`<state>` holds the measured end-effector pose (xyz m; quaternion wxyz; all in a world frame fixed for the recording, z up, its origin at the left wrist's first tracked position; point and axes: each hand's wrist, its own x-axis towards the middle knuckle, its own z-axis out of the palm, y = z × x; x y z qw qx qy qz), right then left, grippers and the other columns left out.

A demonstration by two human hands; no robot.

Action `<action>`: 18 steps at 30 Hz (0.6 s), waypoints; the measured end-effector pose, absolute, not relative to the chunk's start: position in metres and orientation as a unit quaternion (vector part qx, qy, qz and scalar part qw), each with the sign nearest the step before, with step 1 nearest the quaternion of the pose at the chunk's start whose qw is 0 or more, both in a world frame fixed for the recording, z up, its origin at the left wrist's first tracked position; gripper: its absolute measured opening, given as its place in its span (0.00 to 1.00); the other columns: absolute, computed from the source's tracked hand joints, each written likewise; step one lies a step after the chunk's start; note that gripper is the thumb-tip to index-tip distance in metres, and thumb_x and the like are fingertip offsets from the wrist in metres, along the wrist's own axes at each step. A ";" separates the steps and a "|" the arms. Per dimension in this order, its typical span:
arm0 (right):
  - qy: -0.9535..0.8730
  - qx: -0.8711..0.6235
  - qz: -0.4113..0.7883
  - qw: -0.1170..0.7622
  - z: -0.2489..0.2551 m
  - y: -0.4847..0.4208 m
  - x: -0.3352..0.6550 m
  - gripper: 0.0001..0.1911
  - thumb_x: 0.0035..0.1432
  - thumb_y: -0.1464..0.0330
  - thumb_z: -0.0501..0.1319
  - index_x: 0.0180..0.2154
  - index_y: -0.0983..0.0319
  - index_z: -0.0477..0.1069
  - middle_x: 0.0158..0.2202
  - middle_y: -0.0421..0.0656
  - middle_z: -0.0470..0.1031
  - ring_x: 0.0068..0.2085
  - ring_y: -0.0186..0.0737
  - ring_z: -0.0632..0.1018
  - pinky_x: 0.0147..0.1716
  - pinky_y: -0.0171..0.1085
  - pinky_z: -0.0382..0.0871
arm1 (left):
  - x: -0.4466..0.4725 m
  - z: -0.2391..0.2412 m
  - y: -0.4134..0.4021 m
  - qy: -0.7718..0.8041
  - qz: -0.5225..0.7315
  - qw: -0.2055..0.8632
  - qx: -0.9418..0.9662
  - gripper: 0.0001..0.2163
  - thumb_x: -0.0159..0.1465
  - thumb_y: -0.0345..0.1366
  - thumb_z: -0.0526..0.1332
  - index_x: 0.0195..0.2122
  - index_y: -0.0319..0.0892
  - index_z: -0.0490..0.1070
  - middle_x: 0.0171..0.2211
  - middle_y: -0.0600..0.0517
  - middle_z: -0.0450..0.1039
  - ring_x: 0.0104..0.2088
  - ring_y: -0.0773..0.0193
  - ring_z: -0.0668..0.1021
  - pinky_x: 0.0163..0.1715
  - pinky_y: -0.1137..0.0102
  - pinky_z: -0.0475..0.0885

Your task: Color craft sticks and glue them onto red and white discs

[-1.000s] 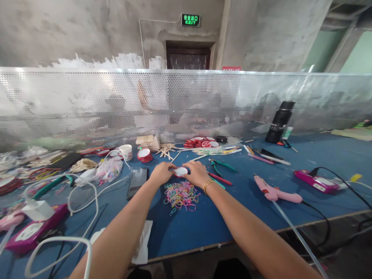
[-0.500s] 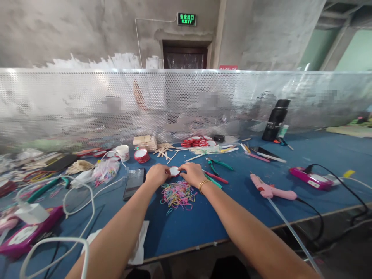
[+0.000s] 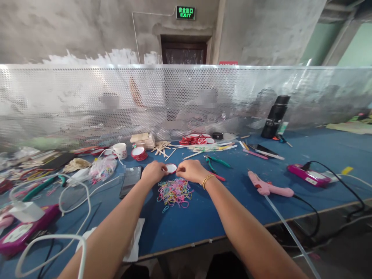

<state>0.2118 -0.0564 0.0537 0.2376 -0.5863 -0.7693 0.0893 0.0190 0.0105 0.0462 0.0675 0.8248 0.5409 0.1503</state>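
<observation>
Red-rim disc (image 3: 171, 169): white inside, just beyond band pile (image 3: 174, 192), btwn L hand (image 3: 155, 171) & R hand (image 3: 190, 171); can't tell if flat on blue tbl (image 3: 197, 223) or lifted a bit.
L hand: beyond pile, slightly L of it; fingers curled, tips at disc's L edge; can't tell if gripping.
R hand: beyond pile, slightly R; fingers bent, tips just beside disc's R edge; contact can't tell. Gold bracelet (image 3: 207, 181) on wrist.
Band pile: loose, multi-col. loops.
Dark phone (image 3: 130, 182): L of pile, near L forearm.
Pliers (image 3: 219, 162): green handles, beyond pile & to R; red stick (image 3: 218, 178) nearer, partly hidden by R hand.
Disc stack (image 3: 139, 154): beyond pile, to L; paper cup (image 3: 120, 151) farther L.
Disc heap (image 3: 197, 139): well beyond pile, a bit R; wooden sticks (image 3: 161, 148) also beyond, a bit L.
Pink glue gun (image 3: 269, 188): well R of pile, w/ clear stick in rear.
Black bottle (image 3: 276, 117): far R & beyond pile.
Mesh screen (image 3: 171, 104): bkgd, beyond everything on tbl.
</observation>
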 end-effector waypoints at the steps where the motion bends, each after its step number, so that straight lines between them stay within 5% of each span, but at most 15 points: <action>1: -0.774 -0.581 0.095 0.233 0.055 -0.058 0.213 0.05 0.54 0.63 0.65 0.31 0.54 0.80 0.33 0.39 0.82 0.38 0.41 0.79 0.38 0.36 0.62 | 0.020 0.048 0.010 0.539 0.159 0.066 0.825 0.09 0.55 0.41 0.66 0.36 0.48 0.81 0.39 0.46 0.77 0.41 0.55 0.77 0.41 0.67 0.68; 9: -0.798 -0.556 0.138 0.188 0.052 -0.057 0.217 0.01 0.48 0.66 0.69 0.27 0.54 0.80 0.32 0.39 0.82 0.38 0.43 0.79 0.41 0.38 0.63 | 0.026 0.053 0.010 0.480 0.230 0.121 0.838 0.09 0.59 0.40 0.62 0.33 0.45 0.81 0.31 0.49 0.79 0.32 0.61 0.76 0.33 0.70 0.66; 18: -0.718 -0.509 0.268 0.392 0.045 -0.042 0.221 0.09 0.52 0.62 0.66 0.30 0.62 0.80 0.28 0.40 0.80 0.31 0.37 0.77 0.31 0.32 0.65 | 0.036 0.059 -0.001 0.440 0.303 0.413 0.738 0.13 0.56 0.47 0.64 0.30 0.41 0.77 0.28 0.51 0.79 0.31 0.63 0.77 0.29 0.72 0.67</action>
